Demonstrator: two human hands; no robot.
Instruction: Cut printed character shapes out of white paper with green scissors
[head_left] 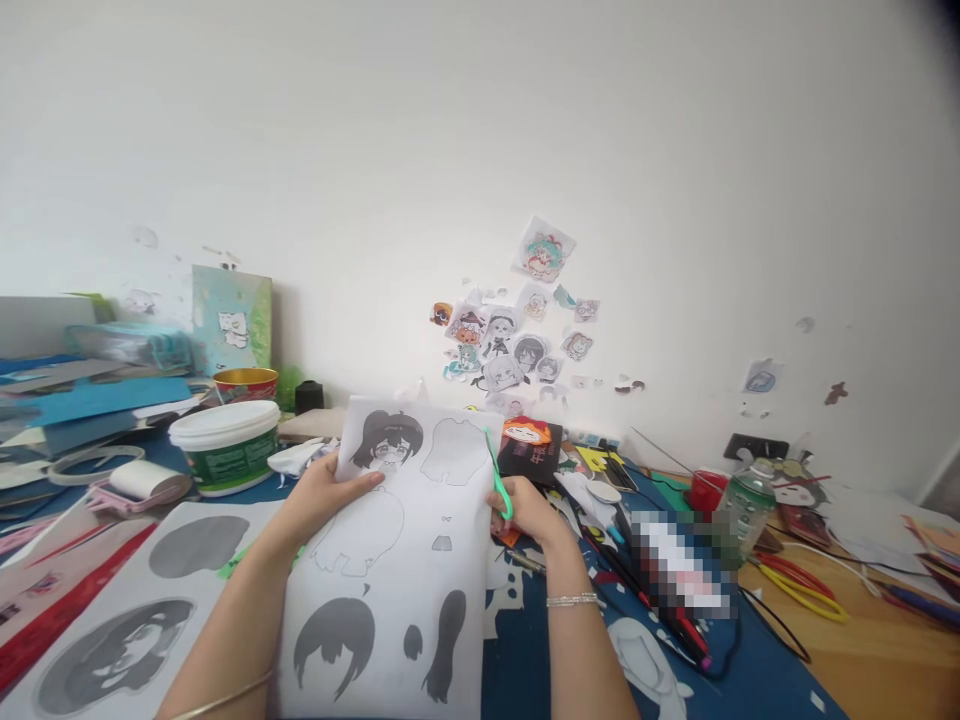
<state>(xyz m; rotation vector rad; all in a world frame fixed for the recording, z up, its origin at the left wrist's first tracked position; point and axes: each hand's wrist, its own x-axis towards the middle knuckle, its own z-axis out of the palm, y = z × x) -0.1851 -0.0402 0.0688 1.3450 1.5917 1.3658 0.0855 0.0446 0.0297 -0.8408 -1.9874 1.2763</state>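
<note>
- Ahead of you, a white wall (337, 180) fills the upper view under soft light.
- On it, facing you, cartoon paper cutouts (529, 353) cluster near the middle.
- Before you, a dark blue tabletop (517, 650) gives way to a wood-grained surface (892, 640) at your right.
- To your left, a green painted panel (256, 325) stands by the wall.

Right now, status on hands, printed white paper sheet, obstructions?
Left hand pinching sheet by its left side. Right hand holding green scissors at sheet's right edge. Irregular white paper scraps on blue tabletop alongside.
</note>
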